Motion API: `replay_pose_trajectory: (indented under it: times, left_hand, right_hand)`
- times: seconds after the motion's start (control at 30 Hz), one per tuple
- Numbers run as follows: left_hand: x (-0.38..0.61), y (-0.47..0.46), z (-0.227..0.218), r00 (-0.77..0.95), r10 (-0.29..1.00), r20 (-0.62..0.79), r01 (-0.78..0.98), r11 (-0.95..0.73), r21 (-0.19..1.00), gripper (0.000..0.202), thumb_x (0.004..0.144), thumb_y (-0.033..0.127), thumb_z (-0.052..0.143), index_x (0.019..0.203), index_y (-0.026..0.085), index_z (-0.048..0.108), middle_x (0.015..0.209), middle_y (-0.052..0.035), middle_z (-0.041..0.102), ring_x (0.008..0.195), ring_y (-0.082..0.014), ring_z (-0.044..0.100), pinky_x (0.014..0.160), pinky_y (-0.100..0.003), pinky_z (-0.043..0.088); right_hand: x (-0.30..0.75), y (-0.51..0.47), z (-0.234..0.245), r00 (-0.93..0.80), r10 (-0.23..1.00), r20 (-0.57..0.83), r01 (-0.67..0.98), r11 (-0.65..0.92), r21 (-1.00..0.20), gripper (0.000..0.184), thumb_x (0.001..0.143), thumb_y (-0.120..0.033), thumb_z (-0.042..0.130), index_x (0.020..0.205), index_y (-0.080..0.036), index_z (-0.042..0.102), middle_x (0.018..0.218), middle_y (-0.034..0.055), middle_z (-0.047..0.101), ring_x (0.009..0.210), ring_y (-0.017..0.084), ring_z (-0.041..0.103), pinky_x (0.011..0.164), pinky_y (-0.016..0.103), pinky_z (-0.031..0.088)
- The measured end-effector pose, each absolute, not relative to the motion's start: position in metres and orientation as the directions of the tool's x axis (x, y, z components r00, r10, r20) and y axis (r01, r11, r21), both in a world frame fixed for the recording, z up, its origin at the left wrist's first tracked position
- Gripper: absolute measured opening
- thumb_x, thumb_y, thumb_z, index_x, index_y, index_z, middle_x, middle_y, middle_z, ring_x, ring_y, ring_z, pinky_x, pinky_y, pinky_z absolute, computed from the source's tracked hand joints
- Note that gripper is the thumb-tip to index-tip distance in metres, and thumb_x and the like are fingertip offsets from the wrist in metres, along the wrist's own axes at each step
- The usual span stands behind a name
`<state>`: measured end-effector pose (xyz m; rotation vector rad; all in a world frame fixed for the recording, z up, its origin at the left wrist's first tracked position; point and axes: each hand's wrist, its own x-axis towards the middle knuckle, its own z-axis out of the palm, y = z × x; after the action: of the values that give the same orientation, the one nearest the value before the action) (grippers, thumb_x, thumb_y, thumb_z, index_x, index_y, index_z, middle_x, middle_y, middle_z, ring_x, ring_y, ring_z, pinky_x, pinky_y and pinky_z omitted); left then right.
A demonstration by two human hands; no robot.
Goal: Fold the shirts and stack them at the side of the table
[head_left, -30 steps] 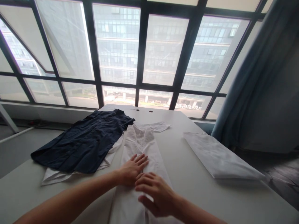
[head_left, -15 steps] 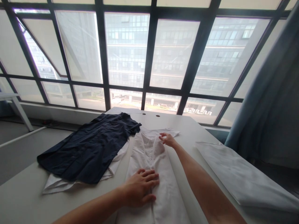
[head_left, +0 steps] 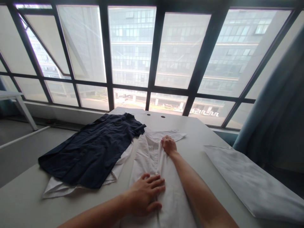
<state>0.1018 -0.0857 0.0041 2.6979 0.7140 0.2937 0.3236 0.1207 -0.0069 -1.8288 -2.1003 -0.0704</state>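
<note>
A white shirt (head_left: pixel 171 186) lies lengthwise in front of me, with its button placket running up the middle. My left hand (head_left: pixel 147 193) rests flat on the shirt's front over the placket, fingers spread. At the far right of the shirt, near the collar opening, my right hand (head_left: pixel 169 145) has its fingers curled down on the fabric; the fingertips are partly hidden. White cloth (head_left: pixel 177 135) spreads out flat beyond that hand. To the left lies a dark navy shirt (head_left: pixel 92 148), on top of another white garment (head_left: pixel 59 189).
All of this lies on a white table (head_left: pixel 190 133) with two round cable holes near its far edge. A folded white cloth (head_left: pixel 249 180) is on the right side. Large windows (head_left: pixel 130 47) stand behind, and a blue-grey curtain (head_left: pixel 273 98) hangs at the right.
My right hand has lowered and curled its fingers onto the shirt's upper right edge; before, it was in a looser pinch. My left hand stays flat on the front. The view has shifted slightly.
</note>
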Motion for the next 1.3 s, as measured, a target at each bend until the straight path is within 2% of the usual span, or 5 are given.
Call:
replay_pose_trajectory:
  times: [0.33,0.47,0.73,1.03,1.3]
  left_hand:
    - [0.101,-0.045,0.019,0.813,0.532,0.238,0.334,-0.759,0.559,0.037,0.100,0.034,0.040,0.125,0.022,0.064,0.133,-0.0069,0.064,0.120,-0.0197,0.061,0.103,-0.032,0.046]
    - [0.092,0.024,0.029,0.640,0.660,0.395,0.511,-0.748,0.423,0.038,0.098,0.019,0.037,0.120,0.019,0.067,0.123,-0.0091,0.068,0.117,-0.0203,0.059,0.103,-0.034,0.045]
    - [0.078,0.118,0.045,0.733,0.672,0.104,0.680,-0.722,-0.129,0.029,0.087,0.015,0.056,0.108,0.025,0.073,0.146,-0.0086,0.049,0.134,-0.0300,0.036,0.108,-0.048,0.030]
    - [0.085,0.140,0.062,0.701,0.691,0.175,0.709,-0.701,-0.075,0.012,0.087,0.027,0.063,0.083,0.022,0.073,0.135,-0.0067,0.056,0.130,-0.0318,0.036,0.108,-0.047,0.025]
    - [0.102,0.128,0.021,0.580,0.779,0.239,0.804,-0.594,-0.013,0.042,0.089,0.025,0.054,0.131,0.023,0.058,0.147,-0.0106,0.048,0.135,-0.0294,0.040,0.110,-0.047,0.030]
  right_hand:
    - [0.320,0.061,-0.012,-0.212,0.970,0.120,0.944,0.235,-0.233,0.062,0.101,-0.050,0.031,0.154,-0.017,0.028,0.163,0.0131,0.020,0.150,0.027,0.012,0.117,0.053,0.012]
    - [0.301,0.020,0.008,-0.263,0.909,0.324,0.896,0.355,-0.268,0.045,0.099,-0.041,0.041,0.134,-0.017,0.058,0.144,0.0129,0.052,0.138,0.025,0.040,0.113,0.040,0.027]
    - [0.252,-0.042,0.021,-0.132,0.990,0.047,0.920,0.140,-0.365,0.038,0.088,-0.050,0.057,0.099,-0.017,0.073,0.102,0.0130,0.073,0.094,0.025,0.068,0.077,0.032,0.047]
    - [0.257,-0.032,0.017,-0.079,0.997,-0.023,0.877,0.058,-0.476,0.024,0.088,-0.036,0.055,0.084,-0.019,0.072,0.086,0.0073,0.075,0.081,0.020,0.068,0.068,0.026,0.043]
    - [0.258,-0.049,0.004,-0.125,0.965,0.230,0.870,0.218,-0.442,0.033,0.091,-0.028,0.054,0.121,-0.017,0.061,0.123,0.0142,0.061,0.105,0.024,0.063,0.090,0.033,0.048]
